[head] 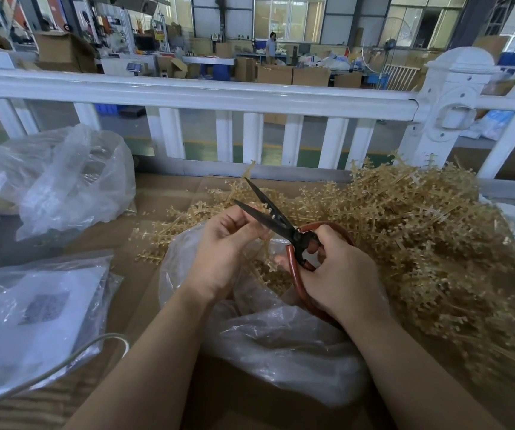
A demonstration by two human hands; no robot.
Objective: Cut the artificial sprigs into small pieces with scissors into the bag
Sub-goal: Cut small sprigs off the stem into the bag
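Centrally, the right hand [340, 274] grips the red loop handles of the scissors [281, 226], its fingers curled through and around them. The dark blades stand apart in a narrow V, tips pointing up and to the left. Between the blades, near the pivot, lies a thin tan sprig [265, 243] pinched by the curled fingers and thumb of the left hand [222, 246]; the sprig's lower branches hang down into the mouth of the clear plastic bag [281, 342]. Small tan pieces lie inside that bag, directly beneath both hands. A large heap of uncut sprigs [420, 231] covers the cardboard surface [144, 293] to the right and behind the hands, touching the bag's far edge. At left sit another crumpled clear bag [63, 181] and, nearer, a flat bagged packet with white sheets [32, 318]. Behind the work surface runs a white railing [188, 91].
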